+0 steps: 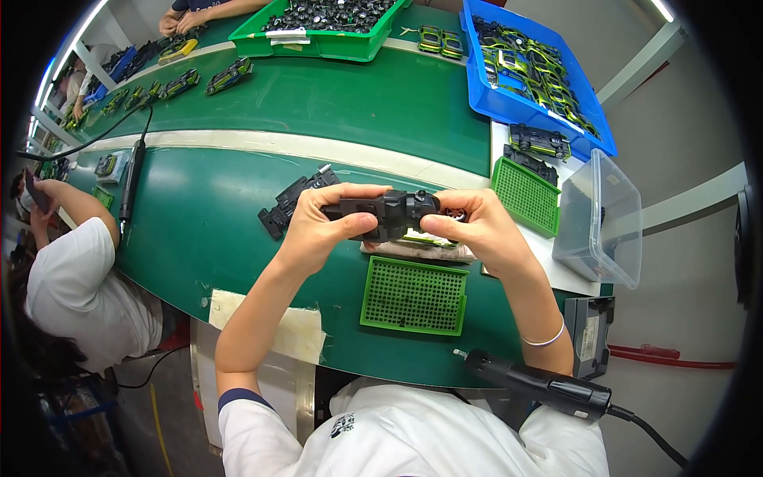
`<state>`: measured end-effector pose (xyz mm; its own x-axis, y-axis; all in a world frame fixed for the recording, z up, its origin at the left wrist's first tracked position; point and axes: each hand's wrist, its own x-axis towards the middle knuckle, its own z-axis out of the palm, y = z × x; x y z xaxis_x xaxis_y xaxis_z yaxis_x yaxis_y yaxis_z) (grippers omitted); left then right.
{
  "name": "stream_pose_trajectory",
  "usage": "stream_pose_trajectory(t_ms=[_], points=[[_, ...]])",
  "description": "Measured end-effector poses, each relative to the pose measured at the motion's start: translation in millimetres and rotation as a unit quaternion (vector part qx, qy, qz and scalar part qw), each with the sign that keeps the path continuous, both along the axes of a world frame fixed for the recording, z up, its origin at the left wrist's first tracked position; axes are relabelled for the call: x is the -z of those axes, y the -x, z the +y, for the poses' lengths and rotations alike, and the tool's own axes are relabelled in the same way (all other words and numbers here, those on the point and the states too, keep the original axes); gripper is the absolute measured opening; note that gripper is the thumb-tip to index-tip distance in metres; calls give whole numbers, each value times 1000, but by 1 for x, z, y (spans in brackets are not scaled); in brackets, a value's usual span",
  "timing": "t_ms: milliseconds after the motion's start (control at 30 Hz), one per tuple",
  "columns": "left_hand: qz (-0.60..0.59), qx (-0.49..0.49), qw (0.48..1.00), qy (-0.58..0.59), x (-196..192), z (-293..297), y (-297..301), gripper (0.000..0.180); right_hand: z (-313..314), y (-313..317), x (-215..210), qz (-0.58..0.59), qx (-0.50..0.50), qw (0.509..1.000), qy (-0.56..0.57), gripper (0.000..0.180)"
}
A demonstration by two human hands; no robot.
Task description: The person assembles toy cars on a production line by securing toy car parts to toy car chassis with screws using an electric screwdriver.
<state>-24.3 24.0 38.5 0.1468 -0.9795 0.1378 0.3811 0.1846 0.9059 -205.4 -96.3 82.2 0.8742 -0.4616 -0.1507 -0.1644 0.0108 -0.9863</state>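
Black chassis (pixel 389 213): raised over the counter (pixel 183 215) before me — probably light, stiff plastic, slightly slick, its small details fragile.
Best hold: both solid ends, I'd judge — off those details.
My left fingers (pixel 355 226): gripping its left end.
My right fingers (pixel 442 226): gripping its right end, near a wheel (pixel 455 213).
Green tray (pixel 413 296): on the counter, nearer me.

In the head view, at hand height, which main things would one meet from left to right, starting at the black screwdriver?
Black screwdriver, left hand, held black part, right hand, upper green tray, clear plastic box.
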Motion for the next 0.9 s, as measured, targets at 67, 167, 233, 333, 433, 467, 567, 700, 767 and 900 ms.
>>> stream_pose_trajectory(t_ms=[67,167,233,333,433,467,567,700,767,900], points=[[-3,-2,1000,-3,1,-1,0,29,0,-1,2,-45,-7,999,-4,20],[-4,-15,1000,-15,2,-3,2,29,-1,-2,7,-37,6,999,-1,20],[-2,-25,999,-26,3,-4,1,30,-1,-3,2,-31,-1,1000,0,20],[27,13,999,-29,4,-3,0,27,-2,-2,0,-26,-11,1000,-4,21],[11,-9,998,-60,6,-7,5,35,-6,0,8,-18,9,1000,12,24],[-85,-59,994,-27,2,-9,9,42,-8,0,12,-11,30,999,33,26],[-261,-156,952,42,-3,-10,14,63,-14,5,11,-42,95,994,33,27],[-557,-227,786,144,3,-12,8,57,-13,13,15,20,133,988,79,31],[-574,-194,788,110,4,-13,7,52,-17,18,18,29,123,989,74,34],[-572,-147,802,93,12,-18,3,51,-25,28,16,56,145,956,250,37]])
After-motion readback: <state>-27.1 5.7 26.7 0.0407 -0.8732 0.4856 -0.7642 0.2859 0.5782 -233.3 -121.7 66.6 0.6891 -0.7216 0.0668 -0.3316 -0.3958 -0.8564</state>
